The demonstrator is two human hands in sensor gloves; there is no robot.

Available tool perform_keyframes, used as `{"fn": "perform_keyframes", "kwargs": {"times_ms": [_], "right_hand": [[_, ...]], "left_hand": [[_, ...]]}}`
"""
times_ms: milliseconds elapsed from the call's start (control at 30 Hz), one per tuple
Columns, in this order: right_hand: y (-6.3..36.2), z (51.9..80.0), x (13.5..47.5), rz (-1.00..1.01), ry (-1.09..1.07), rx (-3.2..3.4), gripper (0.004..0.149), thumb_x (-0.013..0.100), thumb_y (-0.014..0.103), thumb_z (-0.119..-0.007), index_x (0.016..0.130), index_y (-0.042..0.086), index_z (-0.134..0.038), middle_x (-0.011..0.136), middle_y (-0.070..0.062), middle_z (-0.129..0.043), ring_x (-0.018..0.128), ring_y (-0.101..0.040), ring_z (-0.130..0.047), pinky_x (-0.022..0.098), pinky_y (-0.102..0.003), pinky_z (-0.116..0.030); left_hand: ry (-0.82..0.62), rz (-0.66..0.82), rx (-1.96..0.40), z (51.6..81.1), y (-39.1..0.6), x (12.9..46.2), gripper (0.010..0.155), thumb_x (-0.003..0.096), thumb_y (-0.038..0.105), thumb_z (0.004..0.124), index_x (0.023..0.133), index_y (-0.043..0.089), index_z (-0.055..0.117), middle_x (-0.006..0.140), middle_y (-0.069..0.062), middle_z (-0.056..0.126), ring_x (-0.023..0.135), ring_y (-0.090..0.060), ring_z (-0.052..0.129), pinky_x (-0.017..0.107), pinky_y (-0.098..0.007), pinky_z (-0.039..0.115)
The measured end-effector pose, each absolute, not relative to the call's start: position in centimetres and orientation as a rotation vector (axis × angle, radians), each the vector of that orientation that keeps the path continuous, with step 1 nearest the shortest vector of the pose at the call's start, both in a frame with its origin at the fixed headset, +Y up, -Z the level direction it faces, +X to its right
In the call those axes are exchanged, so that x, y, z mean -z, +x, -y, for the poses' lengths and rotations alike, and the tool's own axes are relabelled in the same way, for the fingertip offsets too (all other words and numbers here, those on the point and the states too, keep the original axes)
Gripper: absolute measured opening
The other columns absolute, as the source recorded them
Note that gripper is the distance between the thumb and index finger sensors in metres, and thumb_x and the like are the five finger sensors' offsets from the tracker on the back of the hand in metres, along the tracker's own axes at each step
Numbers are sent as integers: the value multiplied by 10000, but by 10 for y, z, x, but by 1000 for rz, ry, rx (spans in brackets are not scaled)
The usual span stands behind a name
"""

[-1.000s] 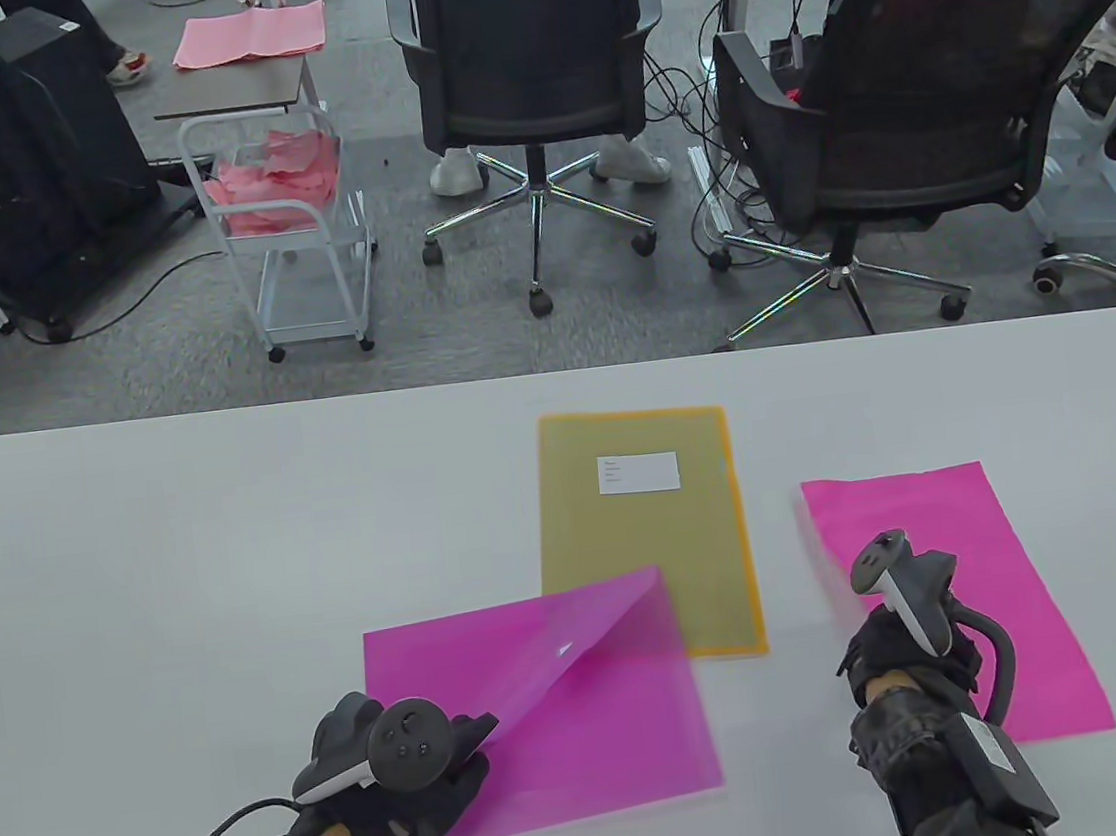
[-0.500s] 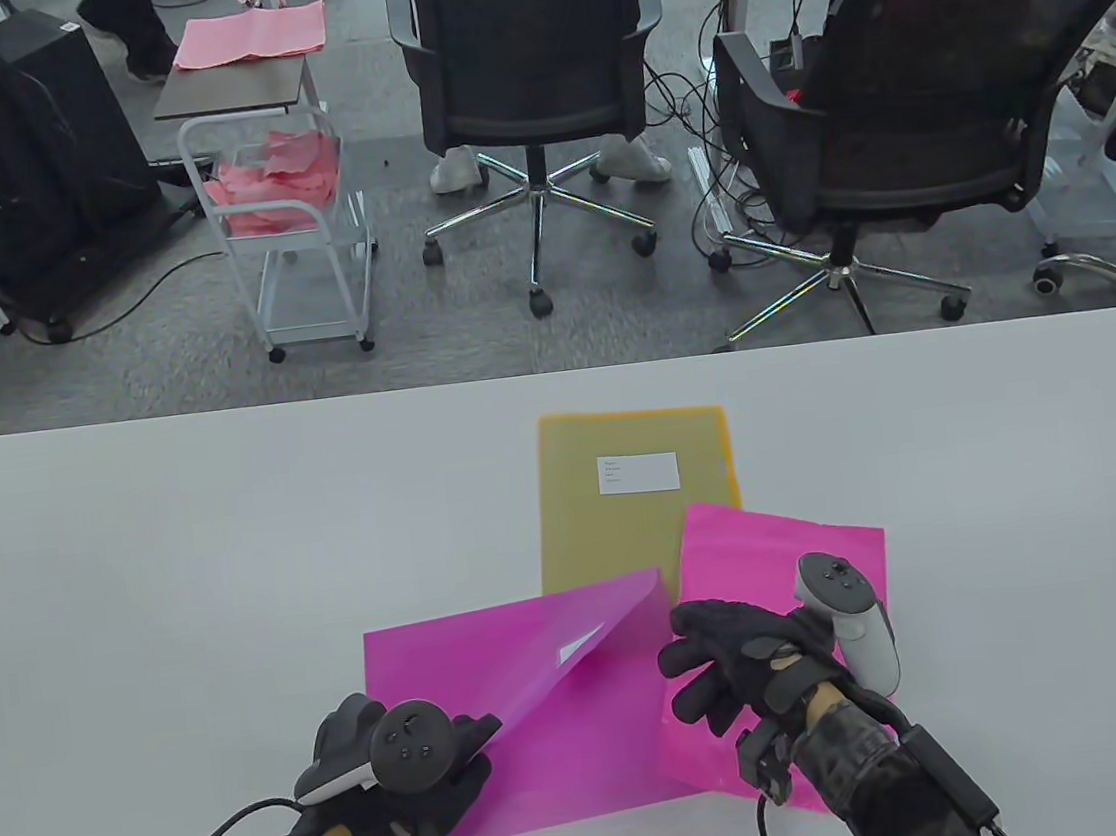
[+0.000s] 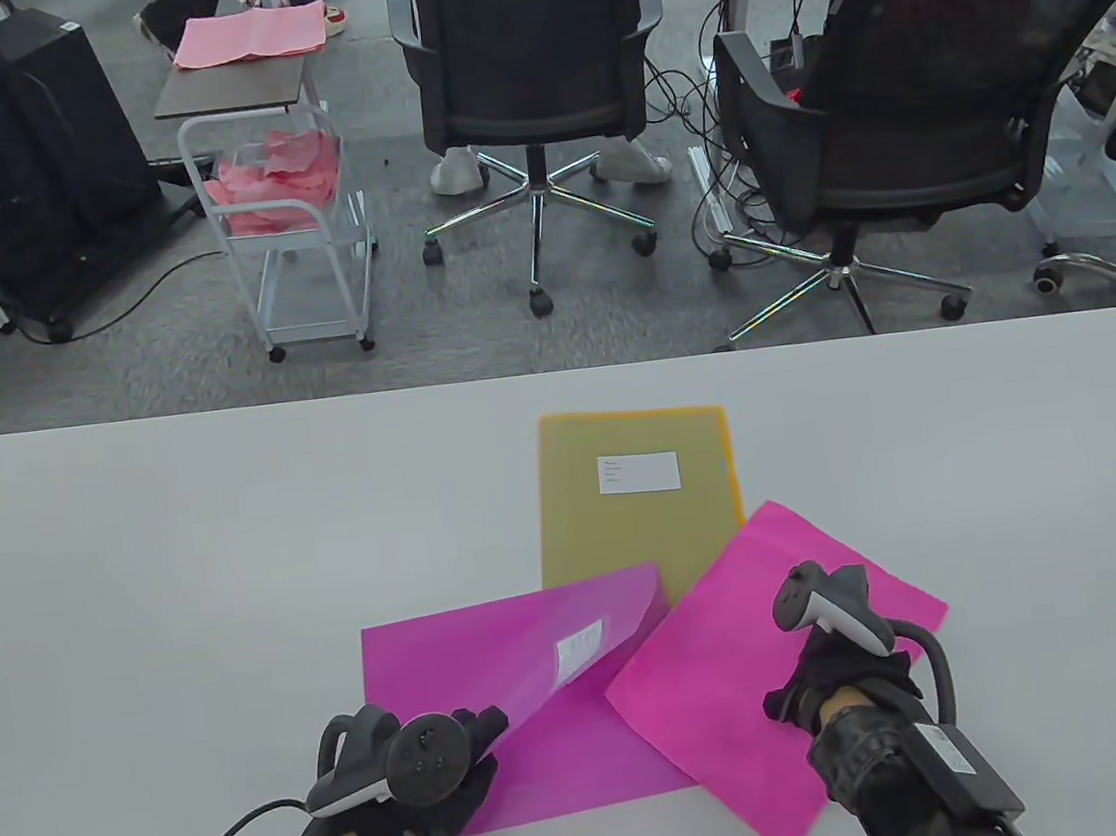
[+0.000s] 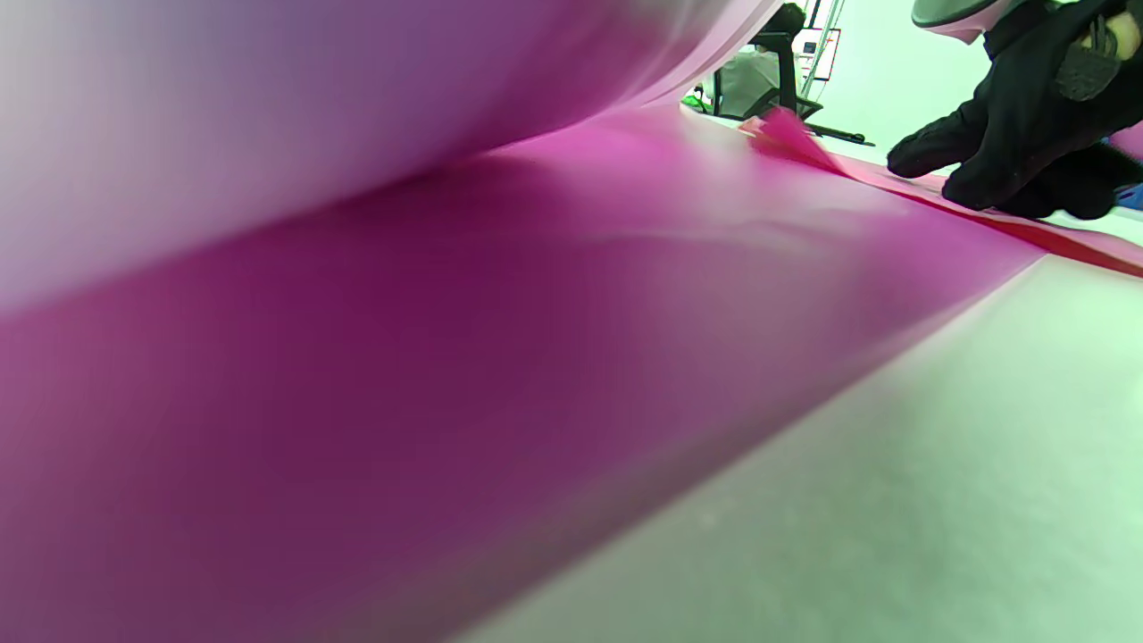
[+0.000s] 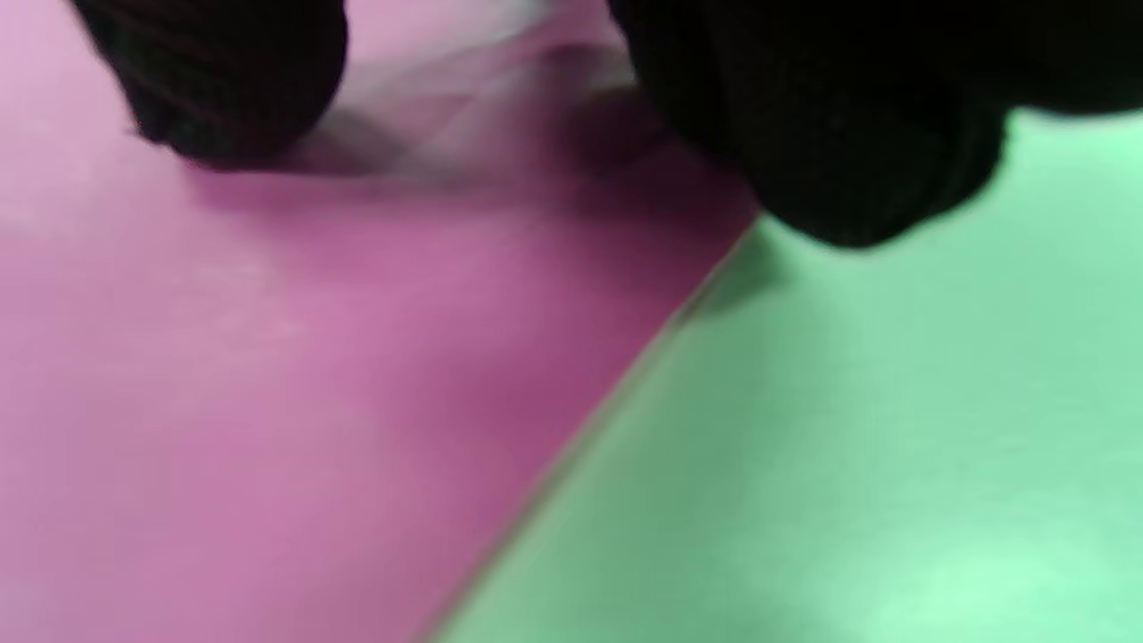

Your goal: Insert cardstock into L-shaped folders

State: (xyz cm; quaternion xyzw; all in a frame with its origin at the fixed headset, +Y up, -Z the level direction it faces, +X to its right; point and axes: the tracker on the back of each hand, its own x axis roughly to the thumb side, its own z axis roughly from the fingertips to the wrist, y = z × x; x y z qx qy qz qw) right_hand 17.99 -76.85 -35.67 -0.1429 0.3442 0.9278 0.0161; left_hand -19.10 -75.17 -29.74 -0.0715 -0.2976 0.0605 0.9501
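A translucent magenta L-shaped folder (image 3: 445, 662) lies at the near middle of the table (image 3: 134, 587). My left hand (image 3: 482, 739) pinches its top sheet (image 3: 582, 627) at the near edge and holds it lifted, so the folder's right side gapes. My right hand (image 3: 801, 692) grips a pink cardstock sheet (image 3: 727, 660), turned diagonal. The sheet's left corner lies on the folder's lower sheet at the opening. In the left wrist view the lifted sheet (image 4: 268, 116) arches over the lower one (image 4: 446, 357), and the cardstock (image 4: 902, 183) comes in from the right. The right wrist view shows my fingertips (image 5: 839, 170) on the cardstock's edge (image 5: 357, 357).
A yellow folder (image 3: 641, 529) with a white label (image 3: 638, 472) lies flat behind the magenta one, its near right corner under the cardstock. Beyond the table's far edge stand office chairs (image 3: 532, 59) and a white cart (image 3: 295, 227).
My right hand carried the pink cardstock from the right of the table to the folder's open side and turned it diagonal. My left hand kept the top sheet raised, now a little lower.
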Motion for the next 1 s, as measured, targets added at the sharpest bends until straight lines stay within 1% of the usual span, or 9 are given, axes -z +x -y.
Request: {"fn": "perform_keyframes", "kwargs": {"times_ms": [133, 233, 333, 433, 467, 600, 700, 800, 1000], "right_hand": [[148, 771, 349, -984, -396, -2795, 977, 355, 618, -688, 818, -105, -220, 337, -298, -830, 85, -276, -968, -47, -317, -851], [132, 772, 344, -974, -252, -2560, 985, 363, 598, -697, 787, -132, -190, 304, -308, -813, 71, -254, -978, -51, -317, -857], [125, 777, 340, -894, -109, -2214, 957, 379, 553, -700, 786, -129, -166, 335, -303, -819, 112, -254, -996, -11, -329, -878], [125, 780, 343, -828, 60, -1879, 889, 411, 474, -696, 829, -76, -135, 520, -348, -801, 242, -314, -991, 88, -380, -887], [131, 774, 345, -836, 28, -1848, 860, 420, 459, -698, 855, -46, -153, 587, -347, -794, 243, -323, -980, 89, -386, -876], [167, 743, 353, -710, -180, -2294, 887, 389, 542, -718, 896, -7, -239, 522, -321, -794, 202, -303, -964, 61, -372, -854], [202, 731, 354, -624, -452, -2622, 943, 356, 616, -710, 916, 38, -219, 650, -341, -713, 276, -323, -955, 118, -383, -858], [233, 739, 353, -762, -559, -2480, 998, 357, 674, -699, 920, 49, -162, 748, -366, -632, 330, -341, -940, 159, -395, -852], [240, 773, 353, -907, -357, -1912, 872, 412, 580, -736, 875, -55, -359, 480, -241, -846, 191, -262, -963, 63, -339, -855]], "left_hand": [[-68, 615, -37, 747, -186, 293, 579, 493, 474, 582, 994, 188, 636, 876, -186, 861, 654, -453, 1004, 387, -553, 886], [-43, 624, 2, 747, -184, 291, 577, 496, 472, 581, 994, 186, 634, 876, -179, 864, 650, -439, 1018, 384, -547, 890], [-41, 632, 19, 749, -183, 290, 578, 494, 472, 583, 994, 188, 635, 877, -182, 861, 644, -446, 1017, 382, -547, 891], [-51, 626, 12, 750, -185, 291, 579, 493, 472, 583, 995, 189, 633, 880, -180, 859, 650, -442, 1013, 384, -547, 890], [-56, 618, -4, 750, -186, 292, 577, 493, 472, 583, 994, 191, 635, 880, -181, 858, 650, -445, 1011, 387, -547, 889], [-55, 599, -42, 747, -191, 295, 578, 492, 475, 578, 994, 194, 636, 881, -173, 863, 655, -437, 1013, 388, -545, 890], [-62, 578, -93, 743, -196, 299, 578, 493, 477, 575, 995, 197, 631, 879, -162, 871, 657, -428, 1019, 389, -542, 891], [-44, 576, -103, 741, -201, 301, 578, 492, 476, 573, 995, 195, 631, 878, -161, 871, 652, -430, 1022, 389, -542, 891], [-20, 600, -114, 740, -199, 299, 578, 492, 471, 577, 992, 187, 634, 871, -177, 870, 636, -442, 1027, 380, -546, 890]]}}
